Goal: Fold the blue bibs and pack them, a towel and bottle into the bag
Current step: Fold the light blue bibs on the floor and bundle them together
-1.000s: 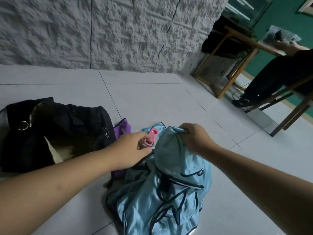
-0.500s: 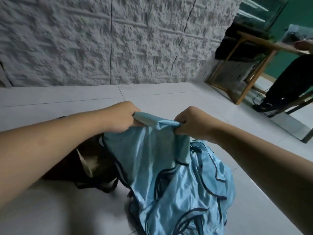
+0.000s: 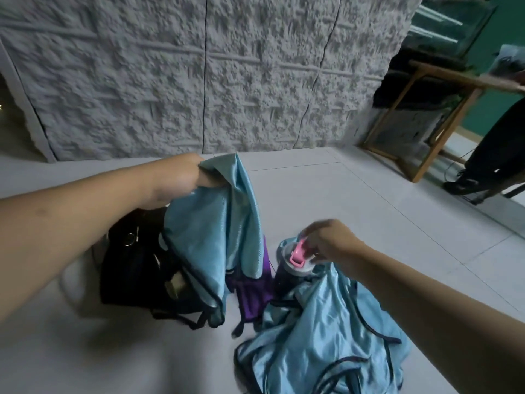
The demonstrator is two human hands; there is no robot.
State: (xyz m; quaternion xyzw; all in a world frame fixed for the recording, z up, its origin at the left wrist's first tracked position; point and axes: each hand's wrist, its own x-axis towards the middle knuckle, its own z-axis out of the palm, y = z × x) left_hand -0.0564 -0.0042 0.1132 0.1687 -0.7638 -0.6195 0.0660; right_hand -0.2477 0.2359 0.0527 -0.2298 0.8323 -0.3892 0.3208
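My left hand grips the top edge of a light blue bib and holds it up, so it hangs in front of the black bag on the floor. My right hand reaches down to the pink-capped lid of a dark bottle that stands upright; its fingers touch the lid, blurred. A heap of more blue bibs with dark trim lies below the bottle. A purple cloth lies between the bag and the heap, partly hidden by the hanging bib.
A rough grey wall runs across the back. A wooden table stands at the right, with a person's dark-clad legs and shoe beside it. Grey tiled floor lies around the pile.
My right hand let go of the bib and dropped to the bottle lid. My left hand lifted the bib up and left. The bottle and purple cloth came into sight.
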